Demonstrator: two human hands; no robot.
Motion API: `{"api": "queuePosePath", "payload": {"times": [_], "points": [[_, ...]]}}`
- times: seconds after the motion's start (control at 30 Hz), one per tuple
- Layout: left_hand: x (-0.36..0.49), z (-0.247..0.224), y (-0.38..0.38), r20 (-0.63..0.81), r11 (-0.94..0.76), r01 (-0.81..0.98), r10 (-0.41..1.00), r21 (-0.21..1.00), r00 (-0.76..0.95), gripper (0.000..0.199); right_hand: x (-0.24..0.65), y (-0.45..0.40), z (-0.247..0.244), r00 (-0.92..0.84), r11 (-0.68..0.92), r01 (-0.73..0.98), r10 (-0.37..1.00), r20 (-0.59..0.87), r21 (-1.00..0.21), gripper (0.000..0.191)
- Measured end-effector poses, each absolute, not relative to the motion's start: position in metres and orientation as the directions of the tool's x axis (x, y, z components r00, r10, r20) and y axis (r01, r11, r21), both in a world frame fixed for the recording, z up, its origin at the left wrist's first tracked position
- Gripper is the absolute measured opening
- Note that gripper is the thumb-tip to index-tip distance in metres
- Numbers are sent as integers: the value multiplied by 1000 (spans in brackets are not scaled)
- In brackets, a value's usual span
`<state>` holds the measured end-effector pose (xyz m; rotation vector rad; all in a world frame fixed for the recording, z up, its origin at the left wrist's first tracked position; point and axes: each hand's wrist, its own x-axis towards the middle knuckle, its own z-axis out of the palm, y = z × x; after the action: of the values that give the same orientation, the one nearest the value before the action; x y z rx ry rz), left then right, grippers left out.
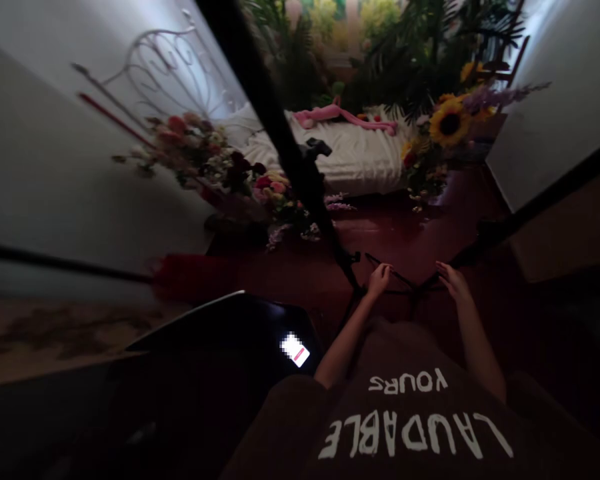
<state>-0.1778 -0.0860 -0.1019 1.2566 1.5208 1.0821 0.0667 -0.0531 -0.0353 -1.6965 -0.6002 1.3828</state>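
Reaching the front edge of the bed [353,157], dark-red floor [397,230] spreads ahead; a black stand [303,177] rises just beside the curled left hand [380,277], hold unclear; the right hand [454,281] is loosely spread, empty.

The head camera looks forward and down, close above the shirt [411,404].

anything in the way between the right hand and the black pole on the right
Nothing visible stands between the right hand and the black pole; they appear close together in this view, but contact is unclear.
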Motion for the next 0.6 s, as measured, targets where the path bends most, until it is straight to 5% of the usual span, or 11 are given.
{"api": "queuePosePath", "payload": {"times": [0.17,0.33,0.6], "points": [[-111,-53,-39,112,-154,197,972,968,207,32,84,-74,-23,373,-416,-271,786,-493,-868,16],[-44,-15,-16,283,-327,82,900,942,332,51,116,-94,-5,461,-262,-347,789,-407,-901,24],[8,7,-29,235,-269,71,922,961,307,47,119,-124,7,430,-250,-425,790,-436,-870,19]]}}
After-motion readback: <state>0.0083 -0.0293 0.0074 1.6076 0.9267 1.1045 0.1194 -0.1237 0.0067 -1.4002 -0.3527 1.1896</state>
